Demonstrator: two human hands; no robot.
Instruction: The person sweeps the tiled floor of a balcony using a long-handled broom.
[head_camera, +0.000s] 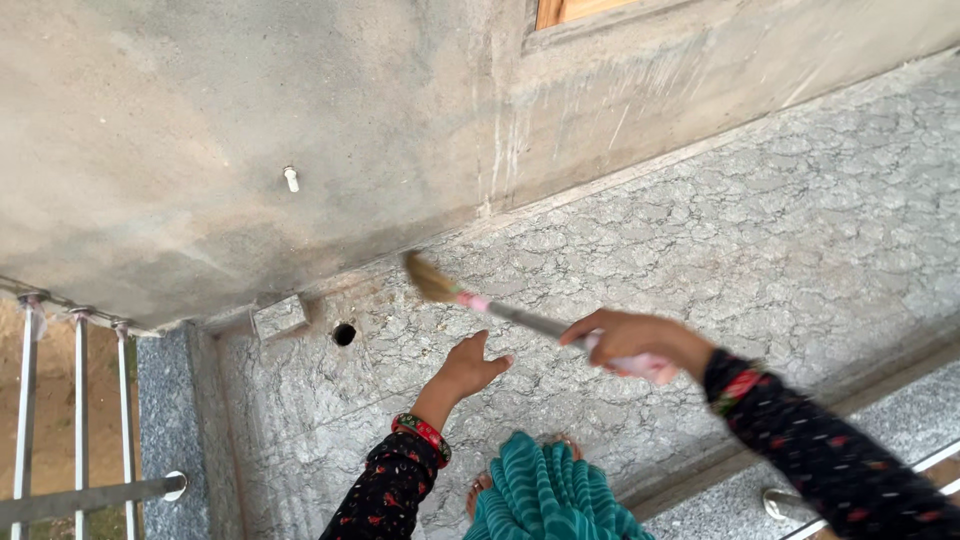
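Fingers (585, 330) of the right hand (625, 340) grip a broom (470, 298) at frame centre; left hand (468, 368) spread wide, holding nothing, above the stone floor (760, 230).

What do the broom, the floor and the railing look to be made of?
Broom: tan plant-fibre bristles and a grey, metal-looking stick with pink wrap, held by the right hand. Floor: grey stone-like tile, cracked-vein pattern, matte. Railing: shiny silver tubes, probably steel.

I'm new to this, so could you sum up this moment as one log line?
right hand: grips broom | left hand: open, empty | bristles: near wall base | floor: stone | drain hole: nearby
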